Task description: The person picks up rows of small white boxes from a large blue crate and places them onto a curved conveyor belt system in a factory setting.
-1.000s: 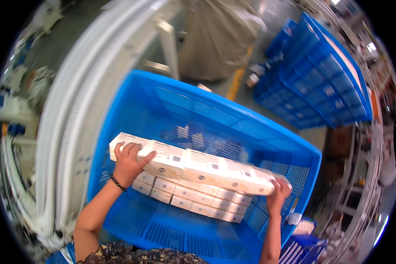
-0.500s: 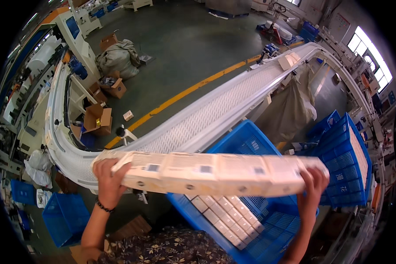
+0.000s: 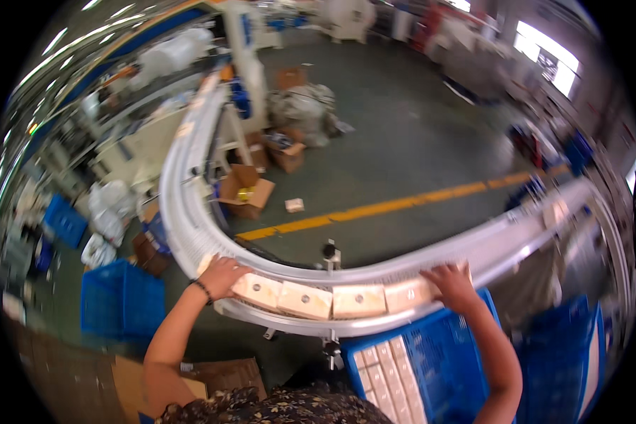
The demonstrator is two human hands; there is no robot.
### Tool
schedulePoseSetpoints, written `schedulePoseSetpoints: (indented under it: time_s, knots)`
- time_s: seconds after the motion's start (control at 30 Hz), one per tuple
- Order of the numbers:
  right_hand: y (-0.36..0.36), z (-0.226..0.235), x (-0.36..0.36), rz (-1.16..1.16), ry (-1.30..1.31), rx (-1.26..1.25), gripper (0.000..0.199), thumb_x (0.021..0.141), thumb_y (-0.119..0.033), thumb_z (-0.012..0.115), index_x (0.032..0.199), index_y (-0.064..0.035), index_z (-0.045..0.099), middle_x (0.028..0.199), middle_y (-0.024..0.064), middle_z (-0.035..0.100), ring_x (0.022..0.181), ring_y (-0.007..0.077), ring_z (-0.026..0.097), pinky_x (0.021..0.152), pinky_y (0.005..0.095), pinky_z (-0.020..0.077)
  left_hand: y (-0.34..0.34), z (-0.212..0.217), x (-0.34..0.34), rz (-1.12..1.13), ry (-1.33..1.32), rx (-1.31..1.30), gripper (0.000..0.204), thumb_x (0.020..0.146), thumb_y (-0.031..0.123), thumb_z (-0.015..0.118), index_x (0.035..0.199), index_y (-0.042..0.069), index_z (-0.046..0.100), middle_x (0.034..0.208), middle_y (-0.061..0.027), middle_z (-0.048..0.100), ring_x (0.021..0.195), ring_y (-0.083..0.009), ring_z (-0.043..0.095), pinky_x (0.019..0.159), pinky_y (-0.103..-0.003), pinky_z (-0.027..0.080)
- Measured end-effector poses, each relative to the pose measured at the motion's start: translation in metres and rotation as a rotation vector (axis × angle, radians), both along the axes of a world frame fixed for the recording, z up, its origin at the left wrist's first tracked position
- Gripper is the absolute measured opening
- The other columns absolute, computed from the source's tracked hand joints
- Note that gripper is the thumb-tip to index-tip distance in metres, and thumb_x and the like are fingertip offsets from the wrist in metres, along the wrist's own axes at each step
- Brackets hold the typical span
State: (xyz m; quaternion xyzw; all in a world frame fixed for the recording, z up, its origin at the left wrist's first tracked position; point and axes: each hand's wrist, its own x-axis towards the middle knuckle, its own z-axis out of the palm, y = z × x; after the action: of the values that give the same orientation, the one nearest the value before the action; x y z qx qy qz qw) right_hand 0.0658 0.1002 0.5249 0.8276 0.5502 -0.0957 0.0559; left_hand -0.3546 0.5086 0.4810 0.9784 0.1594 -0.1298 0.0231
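A row of several cream wrapped packs [image 3: 304, 299], tissue packs by their look, lies on the bend of the white conveyor [image 3: 487, 258]. My left hand [image 3: 221, 275] grips the row's left end, its fingers curled over the last pack. At the other end my right hand [image 3: 449, 284] is closed around the rightmost pack, hiding part of it. Below my right forearm stands a blue crate [image 3: 438, 360] with rows of similar packs [image 3: 390, 378] standing along its left side.
Another blue crate [image 3: 120, 300] sits on the floor at left, and blue crates [image 3: 562, 353] are at right. Beyond the belt are cardboard boxes [image 3: 246, 192], a sack pile [image 3: 304, 109] and a yellow floor line [image 3: 403, 205]. A lone pack [image 3: 555, 212] lies farther along the conveyor.
Both hands have brought the row of packs from above the crate, forward and down onto the conveyor. The view has turned to the left.
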Motion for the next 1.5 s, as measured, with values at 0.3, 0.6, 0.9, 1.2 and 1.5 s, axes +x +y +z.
schedulePoseSetpoints:
  time_s: [0.3, 0.6, 0.9, 1.2, 1.5]
  knots:
    - [-0.130, -0.053, -0.065, -0.239, 0.340, 0.295, 0.071, 0.071, -0.006, 0.082, 0.136, -0.0091, 0.053, 0.146, 0.0198, 0.043, 0.136, 0.0433, 0.038, 0.108, 0.0504, 0.0392, -0.132, 0.072, 0.087, -0.145, -0.365, 0.121, 0.074, 0.072, 0.028, 0.080, 0.140, 0.017, 0.052, 0.140, -0.0122, 0.051, 0.141, -0.0344, 0.036, 0.113, -0.058, 0.026]
    - [-0.277, -0.221, -0.223, -0.351, 0.549, -0.297, 0.047, 0.088, -0.022, 0.064, 0.131, -0.0049, 0.057, 0.129, 0.0232, 0.057, 0.110, 0.0349, 0.060, 0.092, 0.0428, 0.0516, -0.309, 0.061, 0.153, -0.613, -0.247, -0.248, 0.076, 0.083, 0.047, 0.072, 0.146, 0.016, 0.043, 0.147, -0.0174, 0.044, 0.147, -0.0381, 0.025, 0.118, -0.061, 0.020]
    - [-0.422, -0.323, -0.331, -0.711, 0.852, -0.340, 0.044, 0.088, -0.033, 0.061, 0.122, -0.0055, 0.063, 0.118, 0.0241, 0.064, 0.102, 0.0372, 0.065, 0.088, 0.0464, 0.0532, -0.438, -0.090, 0.200, -0.870, 0.120, -0.665, 0.076, 0.079, 0.048, 0.076, 0.141, 0.014, 0.051, 0.119, -0.0193, 0.063, 0.114, -0.0381, 0.059, 0.095, -0.049, 0.048]
    - [-0.515, -0.387, -0.435, -1.173, 1.002, -0.007, 0.054, 0.091, -0.039, 0.064, 0.135, -0.0089, 0.057, 0.125, 0.0259, 0.061, 0.116, 0.0409, 0.059, 0.100, 0.0478, 0.0466, -0.492, -0.248, 0.231, -0.805, 0.484, -0.657, 0.062, 0.088, 0.037, 0.070, 0.139, 0.007, 0.052, 0.133, -0.0208, 0.059, 0.121, -0.0381, 0.055, 0.102, -0.046, 0.046]
    - [-0.579, -0.487, -0.317, -1.609, 0.406, -0.119, 0.070, 0.082, -0.022, 0.073, 0.145, -0.0225, 0.044, 0.146, 0.0125, 0.042, 0.138, 0.0369, 0.036, 0.108, 0.0590, 0.0374, -0.484, -0.456, 0.333, -0.586, 0.479, -0.163, 0.083, 0.080, 0.020, 0.075, 0.152, 0.010, 0.035, 0.156, -0.0161, 0.035, 0.144, -0.0355, 0.032, 0.116, -0.049, 0.031]
